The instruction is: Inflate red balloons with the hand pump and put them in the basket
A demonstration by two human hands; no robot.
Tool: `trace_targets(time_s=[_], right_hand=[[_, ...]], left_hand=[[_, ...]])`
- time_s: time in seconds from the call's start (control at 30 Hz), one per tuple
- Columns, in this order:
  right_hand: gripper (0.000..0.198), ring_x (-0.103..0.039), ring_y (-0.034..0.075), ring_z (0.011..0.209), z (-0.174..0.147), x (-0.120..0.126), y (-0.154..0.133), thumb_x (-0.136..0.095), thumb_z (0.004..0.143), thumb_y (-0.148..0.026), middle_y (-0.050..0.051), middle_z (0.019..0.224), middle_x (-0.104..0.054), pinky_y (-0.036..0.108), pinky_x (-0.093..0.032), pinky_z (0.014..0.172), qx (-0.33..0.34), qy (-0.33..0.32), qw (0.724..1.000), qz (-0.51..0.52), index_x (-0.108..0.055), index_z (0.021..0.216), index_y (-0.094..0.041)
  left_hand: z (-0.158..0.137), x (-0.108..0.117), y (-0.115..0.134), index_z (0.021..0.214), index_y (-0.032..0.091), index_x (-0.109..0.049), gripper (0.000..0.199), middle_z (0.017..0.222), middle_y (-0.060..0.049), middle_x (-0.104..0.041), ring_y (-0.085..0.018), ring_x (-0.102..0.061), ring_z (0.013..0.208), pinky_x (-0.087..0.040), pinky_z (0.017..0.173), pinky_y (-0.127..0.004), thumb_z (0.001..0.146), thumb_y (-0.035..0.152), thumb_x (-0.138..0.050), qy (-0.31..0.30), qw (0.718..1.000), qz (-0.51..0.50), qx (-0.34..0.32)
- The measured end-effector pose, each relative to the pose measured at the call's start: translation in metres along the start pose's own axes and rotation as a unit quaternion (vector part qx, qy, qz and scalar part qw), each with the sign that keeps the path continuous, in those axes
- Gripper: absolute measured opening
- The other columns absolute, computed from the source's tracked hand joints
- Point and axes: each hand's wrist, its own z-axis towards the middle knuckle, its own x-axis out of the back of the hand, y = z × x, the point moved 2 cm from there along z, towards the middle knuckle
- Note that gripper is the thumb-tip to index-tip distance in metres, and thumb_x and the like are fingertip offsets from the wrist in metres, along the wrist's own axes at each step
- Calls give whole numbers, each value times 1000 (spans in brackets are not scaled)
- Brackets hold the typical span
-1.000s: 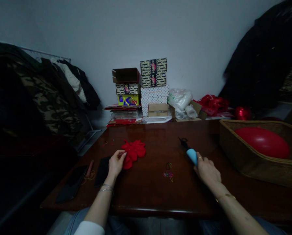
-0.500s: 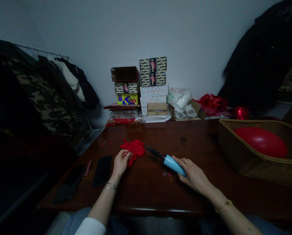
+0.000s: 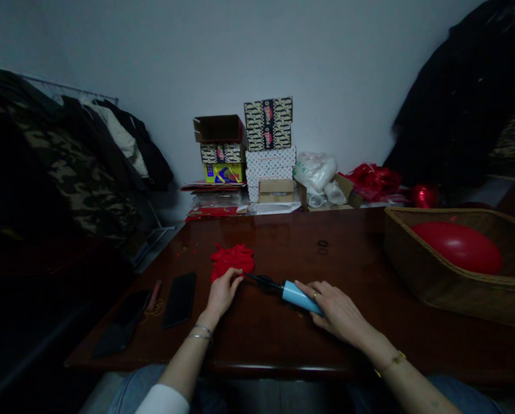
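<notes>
My left hand (image 3: 223,292) is closed in a pinch on a red balloon, only a scrap of which shows at the fingertips. Just behind it lies a pile of limp red balloons (image 3: 234,257) on the dark wooden table (image 3: 257,336). My right hand (image 3: 337,310) is wrapped round the light blue barrel of a hand balloon pump (image 3: 299,296). The pump's black nozzle points left, its tip right by my left fingertips. Whether the tip is inside the balloon's neck, I cannot tell.
A wicker basket (image 3: 451,282) holding an inflated red balloon (image 3: 458,246) stands at the right. Two dark phones (image 3: 179,300) lie at the left, near a brownish stick (image 3: 153,296). Small black rings (image 3: 322,247) lie farther back. Stacked boxes (image 3: 269,123) stand against the wall.
My left hand has moved right and slightly up from the pile's lower edge, with a balloon in its fingertips. The pump has shifted left and its nozzle tip is lower, now meeting those fingers.
</notes>
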Motion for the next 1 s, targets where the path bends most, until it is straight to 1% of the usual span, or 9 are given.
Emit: trace_targets(time_s=[0.1,0.23,0.33,0.4,0.53,0.8,0.9,0.97,1.0], right_hand=[[77,-49,22,98,0,1,-2,-51,73,-13,5,112,-53,37,-41,84,8,-2,1000,-3,-21,141,-33],[78,-49,21,96,0,4,-5,-51,70,-11,5,111,-54,36,-41,83,11,-9,1000,-2,-25,140,-33],[78,-49,21,96,-1,5,-6,-50,69,-11,4,111,-54,36,-40,83,9,-13,1000,-4,-26,140,-34],[78,-48,21,96,-1,5,-6,-50,69,-10,4,111,-53,37,-40,83,11,-18,1000,-6,-26,140,-34],[79,-48,22,96,-2,5,-6,-49,69,-11,4,110,-53,38,-39,84,17,-21,1000,-11,-25,140,-34],[79,-48,22,95,-3,3,-9,-49,69,-11,5,108,-53,38,-39,84,30,-7,999,-28,-24,140,-33],[78,-48,23,95,-2,2,-10,-50,70,-12,6,108,-54,38,-39,83,21,-8,999,-40,-24,141,-32],[77,-48,23,95,0,2,-11,-51,72,-14,6,108,-54,38,-40,81,9,0,999,-42,-23,141,-33],[77,-49,23,94,1,2,-12,-51,73,-15,6,108,-55,37,-40,80,2,8,999,-42,-22,141,-33]], left_hand=[[-1,-2,1,95,27,-64,18,96,-2,-69,-20,-64,89,-47,82,-30,80,34,-55,-17,1000,19,-11],[-3,-3,3,100,29,-66,23,104,-1,-69,-21,-61,97,-44,89,-31,80,35,-56,-48,998,42,-14],[-5,-4,8,102,31,-67,25,108,-1,-67,-22,-58,101,-41,91,-32,82,36,-54,-83,991,93,-39],[-5,-4,11,102,32,-68,25,108,-1,-67,-23,-56,101,-41,92,-33,81,37,-54,-102,988,99,-52],[-6,-5,16,98,32,-70,25,105,-2,-68,-23,-56,96,-41,92,-33,76,40,-62,-108,992,32,-59],[-11,-15,22,96,32,-71,25,105,-5,-68,-25,-53,98,-36,96,-38,72,38,-66,-124,990,-60,-20],[-11,-16,28,93,31,-71,26,105,-6,-68,-26,-53,98,-37,96,-39,68,37,-70,-112,990,-82,-6],[-11,-13,33,98,31,-69,28,109,-6,-66,-25,-53,100,-38,96,-38,70,37,-68,-75,995,-55,-23],[-10,-11,35,99,29,-68,29,110,-6,-66,-25,-53,101,-38,95,-38,71,38,-67,-43,998,-36,-30]])
